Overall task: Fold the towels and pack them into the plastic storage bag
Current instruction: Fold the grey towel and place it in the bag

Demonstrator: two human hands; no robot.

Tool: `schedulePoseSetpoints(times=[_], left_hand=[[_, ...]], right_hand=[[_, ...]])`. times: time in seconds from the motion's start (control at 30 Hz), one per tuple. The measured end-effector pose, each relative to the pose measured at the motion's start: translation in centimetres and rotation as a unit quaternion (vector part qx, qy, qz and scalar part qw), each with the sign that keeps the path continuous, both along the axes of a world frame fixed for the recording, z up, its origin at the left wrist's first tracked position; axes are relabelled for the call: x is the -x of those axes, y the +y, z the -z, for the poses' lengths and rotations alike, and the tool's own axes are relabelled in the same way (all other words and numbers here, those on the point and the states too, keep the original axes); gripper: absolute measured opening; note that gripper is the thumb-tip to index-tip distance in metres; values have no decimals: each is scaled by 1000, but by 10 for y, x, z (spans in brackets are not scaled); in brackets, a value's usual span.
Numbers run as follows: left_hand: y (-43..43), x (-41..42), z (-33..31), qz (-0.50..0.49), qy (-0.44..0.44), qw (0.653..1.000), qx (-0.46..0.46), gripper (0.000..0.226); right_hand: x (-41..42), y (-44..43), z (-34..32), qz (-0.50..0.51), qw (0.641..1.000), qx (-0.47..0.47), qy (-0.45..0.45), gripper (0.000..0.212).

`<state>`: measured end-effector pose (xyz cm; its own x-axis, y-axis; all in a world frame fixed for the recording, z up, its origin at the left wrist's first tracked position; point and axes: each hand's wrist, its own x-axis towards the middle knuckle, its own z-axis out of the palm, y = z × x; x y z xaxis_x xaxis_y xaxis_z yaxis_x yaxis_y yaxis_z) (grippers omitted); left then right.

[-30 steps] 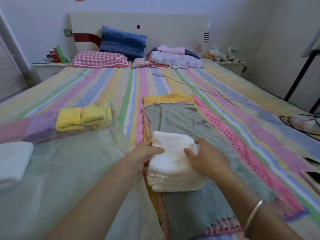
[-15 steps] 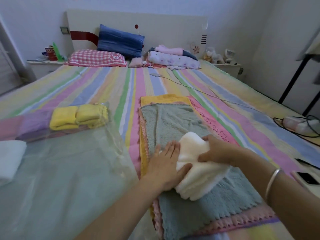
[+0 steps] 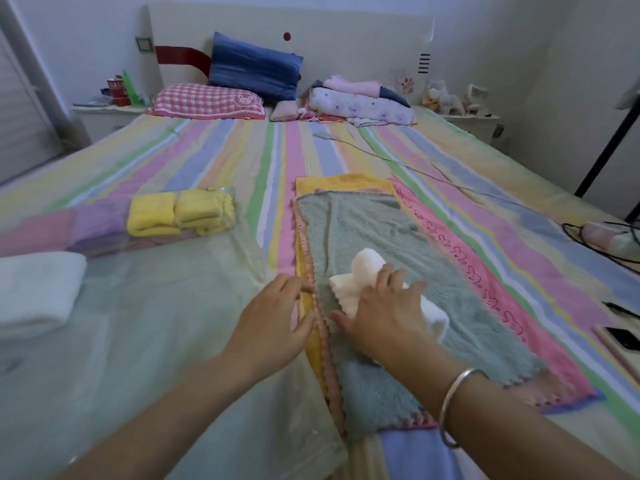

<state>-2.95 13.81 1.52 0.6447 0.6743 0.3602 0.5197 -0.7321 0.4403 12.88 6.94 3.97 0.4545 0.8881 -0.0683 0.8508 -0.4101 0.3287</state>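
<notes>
A folded white towel (image 3: 367, 271) lies on a flat grey-green towel (image 3: 391, 233), and my right hand (image 3: 384, 313) grips it from above. Under the grey-green one lie a yellow towel (image 3: 343, 183) and a pink towel (image 3: 485, 282) with a rabbit print. My left hand (image 3: 273, 323) rests with loose fingers on the stack's left edge, at the rim of the clear plastic storage bag (image 3: 156, 334). Inside the bag I see folded yellow towels (image 3: 180, 213), pink and purple ones (image 3: 59, 226), and a white towel (image 3: 34, 292) at far left.
The striped bed sheet (image 3: 242, 150) spreads all around. Pillows (image 3: 249, 74) and folded bedding (image 3: 360, 102) sit by the headboard. A cable (image 3: 450, 181) runs across the right side toward a pink device (image 3: 609, 237). A phone (image 3: 623, 336) lies at the right edge.
My left hand has come off the white towel and moved left to the stack's edge. My right hand now grips the towel alone, which looks more bunched than before.
</notes>
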Motion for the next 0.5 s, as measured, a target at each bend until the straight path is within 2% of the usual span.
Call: schedulePoseSetpoints(times=[0.07,0.17,0.33,0.5], left_hand=[[-16,33,1,20,43,999,-4,18],[-36,76,12,42,124,991,-21,29],[-62,124,27,42,181,983,-15,61],[-73,131,31,56,251,966,-19,66]], right_hand=[[5,6,4,27,999,16,-19,109],[3,13,11,55,998,-14,-15,116],[-19,7,32,89,985,-133,68,99],[-35,3,30,118,958,-188,184,96]])
